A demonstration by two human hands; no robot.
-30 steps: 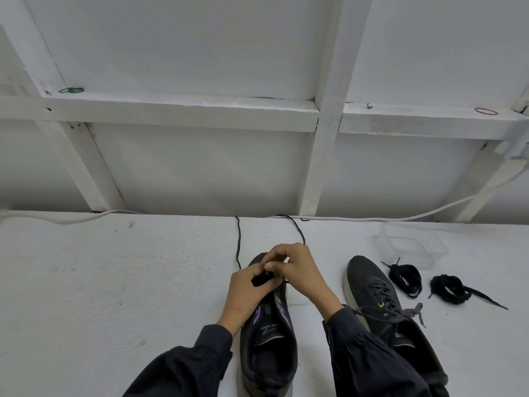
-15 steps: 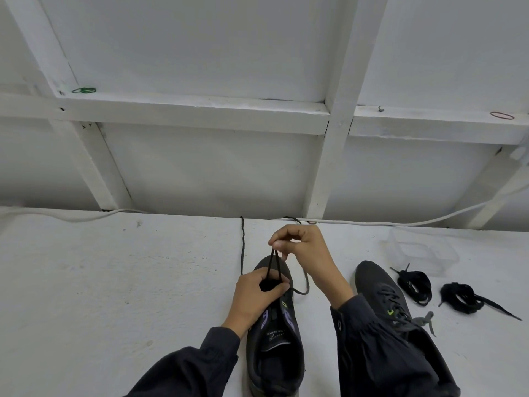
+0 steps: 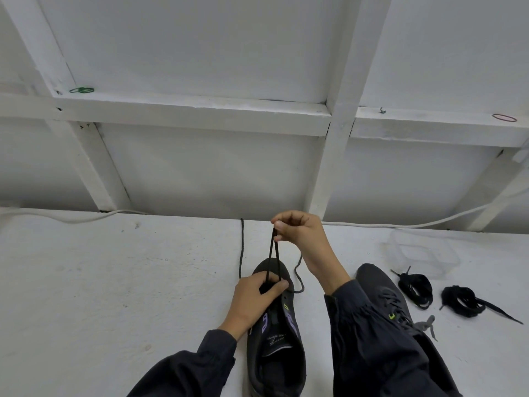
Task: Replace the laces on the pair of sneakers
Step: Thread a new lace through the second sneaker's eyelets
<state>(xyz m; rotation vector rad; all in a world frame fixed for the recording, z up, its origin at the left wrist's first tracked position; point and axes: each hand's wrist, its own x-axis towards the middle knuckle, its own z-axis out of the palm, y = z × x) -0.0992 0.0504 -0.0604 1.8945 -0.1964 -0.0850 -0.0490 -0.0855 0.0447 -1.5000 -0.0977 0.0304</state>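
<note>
Sneakers, two in all, stand on the white tabletop (image 3: pixel 114 282) with their toes pointing away from the person. The centre sneaker (image 3: pixel 274 353) lies between the two sleeves, and its upper eyelets are bare. The right sneaker (image 3: pixel 375 279), just beside it, carries full grey lacing tied in a bow.

The left hand (image 3: pixel 254 299) grips the centre sneaker near its toe end, with fingers and thumb curled round the spot where the dark lace (image 3: pixel 272 253) meets the lowest eyelets. The right hand (image 3: pixel 303 233) pinches that lace between thumb and fingertips and holds it up as a taut doubled strand above the toe. Two loose ends trail on the tabletop: one runs far toward the wall, and one curls to the right of the toe.

The step in hand is work at the lowest eyelets. Whether the lace is coming out or going in cannot be settled from this angle. Either way, the next move calls for a steady pull along the strand while the left hand pins the sneaker down.

At the right lie two bundles of black lace, the left coil (image 3: pixel 415 286) and the right coil (image 3: pixel 461 303), near one clear container (image 3: pixel 446 262). One green rubber band (image 3: pixel 81 90) and one red rubber band (image 3: pixel 504 118) sit on the wall ledge.
</note>
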